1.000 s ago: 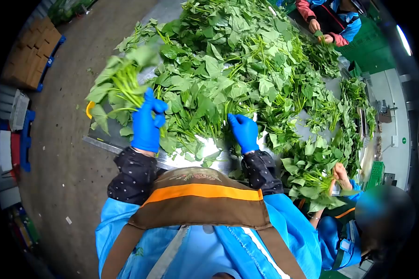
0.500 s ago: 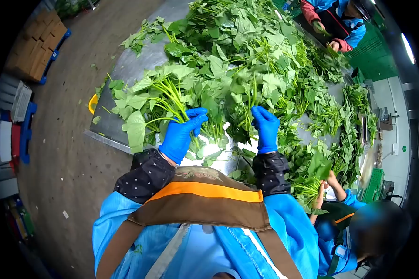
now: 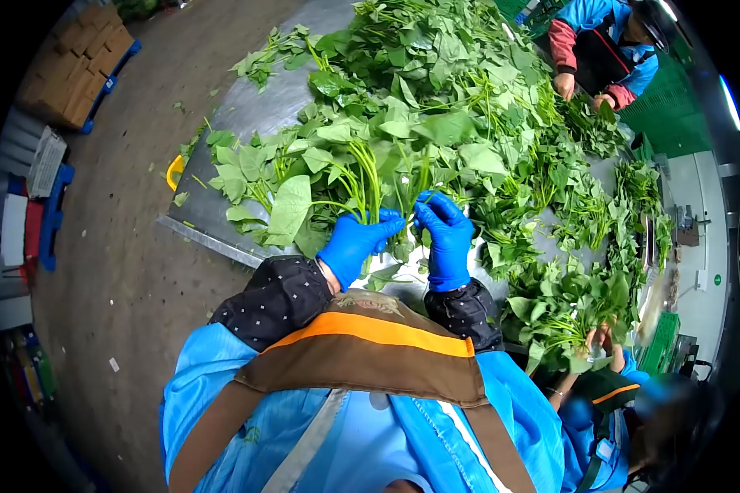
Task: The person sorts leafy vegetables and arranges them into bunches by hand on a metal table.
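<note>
My left hand [image 3: 358, 245], in a blue glove, is closed around the stems of a bunch of leafy greens [image 3: 362, 177]. The leaves fan out above and left of the fingers. Close beside it on the right, my right hand [image 3: 446, 238], also gloved in blue, pinches a thin leafy stem [image 3: 419, 174] that stands upright against the bunch. Behind both hands a large heap of loose greens [image 3: 436, 49] covers much of the metal table [image 3: 251, 107].
A co-worker [image 3: 604, 49] handles greens at the far right side. Another co-worker [image 3: 604, 427] holds a bunch at the near right. Cardboard boxes [image 3: 78, 62] stand on a blue pallet at the left. A green crate [image 3: 659, 343] is at the right.
My left hand has moved right with its bunch, from the table's left side to beside my right hand. My right hand has taken hold of a stem and come toward the bunch.
</note>
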`<action>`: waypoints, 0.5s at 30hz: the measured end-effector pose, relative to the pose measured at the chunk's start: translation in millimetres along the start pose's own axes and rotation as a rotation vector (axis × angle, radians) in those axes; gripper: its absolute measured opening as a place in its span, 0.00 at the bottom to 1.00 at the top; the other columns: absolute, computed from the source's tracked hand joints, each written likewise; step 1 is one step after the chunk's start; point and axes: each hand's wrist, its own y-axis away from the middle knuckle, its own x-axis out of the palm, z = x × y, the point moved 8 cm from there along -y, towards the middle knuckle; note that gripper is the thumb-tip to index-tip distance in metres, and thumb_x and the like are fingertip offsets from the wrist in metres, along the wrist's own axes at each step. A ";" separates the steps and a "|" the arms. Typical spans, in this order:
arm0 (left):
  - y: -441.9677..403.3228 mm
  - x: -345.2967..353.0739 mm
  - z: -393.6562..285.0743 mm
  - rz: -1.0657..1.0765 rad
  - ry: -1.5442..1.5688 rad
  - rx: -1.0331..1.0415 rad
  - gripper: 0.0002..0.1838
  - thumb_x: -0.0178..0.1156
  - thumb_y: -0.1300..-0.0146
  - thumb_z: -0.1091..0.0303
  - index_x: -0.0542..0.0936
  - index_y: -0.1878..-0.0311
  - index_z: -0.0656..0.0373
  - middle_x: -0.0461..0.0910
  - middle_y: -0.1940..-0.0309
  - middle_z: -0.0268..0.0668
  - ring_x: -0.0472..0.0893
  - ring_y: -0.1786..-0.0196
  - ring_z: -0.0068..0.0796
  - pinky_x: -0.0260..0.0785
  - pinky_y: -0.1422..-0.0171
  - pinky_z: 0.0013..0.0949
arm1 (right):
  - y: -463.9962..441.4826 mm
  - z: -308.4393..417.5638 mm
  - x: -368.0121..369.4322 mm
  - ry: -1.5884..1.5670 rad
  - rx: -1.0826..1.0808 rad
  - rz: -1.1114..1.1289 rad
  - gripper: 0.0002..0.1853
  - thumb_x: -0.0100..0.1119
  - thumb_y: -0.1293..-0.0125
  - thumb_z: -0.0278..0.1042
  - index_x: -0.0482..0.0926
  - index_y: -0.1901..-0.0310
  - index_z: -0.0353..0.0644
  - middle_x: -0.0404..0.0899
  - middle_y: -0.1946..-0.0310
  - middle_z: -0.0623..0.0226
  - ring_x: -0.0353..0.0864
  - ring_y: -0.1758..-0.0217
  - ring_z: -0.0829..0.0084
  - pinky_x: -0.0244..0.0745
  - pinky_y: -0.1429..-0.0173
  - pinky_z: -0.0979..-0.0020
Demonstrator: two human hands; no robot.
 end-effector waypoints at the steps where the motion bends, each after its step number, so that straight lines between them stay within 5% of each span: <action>1: -1.2 -1.1 4.8 0.010 -0.003 -0.021 0.10 0.61 0.44 0.68 0.77 0.62 0.63 0.74 0.75 0.29 0.69 0.78 0.15 0.59 0.75 0.20 | -0.8 -6.1 -0.4 -0.010 0.021 0.016 0.12 0.59 0.45 0.22 0.77 0.57 0.34 0.79 0.67 0.66 0.75 0.68 0.80 0.71 0.62 0.80; 5: -1.7 -4.4 4.1 -0.026 -0.046 0.019 0.09 0.60 0.44 0.69 0.76 0.62 0.63 0.74 0.76 0.30 0.68 0.80 0.16 0.58 0.77 0.19 | 3.0 -12.3 12.2 0.065 0.028 0.088 0.11 0.61 0.44 0.26 0.78 0.59 0.35 0.78 0.70 0.68 0.73 0.72 0.81 0.68 0.67 0.81; 9: -1.6 -3.0 -7.6 0.049 0.079 0.059 0.10 0.59 0.42 0.67 0.74 0.61 0.62 0.73 0.77 0.30 0.67 0.81 0.16 0.58 0.78 0.19 | -6.6 -12.9 -13.9 -0.046 0.091 -0.161 0.06 0.59 0.41 0.32 0.79 0.68 0.39 0.75 0.77 0.73 0.68 0.79 0.84 0.63 0.73 0.81; 13: -1.4 -7.1 2.5 0.172 -0.116 -0.044 0.10 0.60 0.42 0.64 0.75 0.62 0.59 0.76 0.79 0.33 0.68 0.83 0.15 0.56 0.82 0.20 | -28.4 -2.9 -78.3 -0.277 -0.062 -0.411 0.06 0.59 0.41 0.34 0.77 0.70 0.41 0.71 0.81 0.75 0.65 0.81 0.85 0.60 0.75 0.83; 15: -11.5 -34.0 2.6 0.024 -0.519 0.088 0.15 0.58 0.41 0.63 0.74 0.55 0.61 0.77 0.78 0.34 0.75 0.76 0.22 0.65 0.72 0.24 | -30.3 15.6 -89.4 -0.082 -0.087 -0.403 0.06 0.59 0.41 0.32 0.78 0.66 0.40 0.72 0.79 0.75 0.66 0.79 0.85 0.63 0.73 0.81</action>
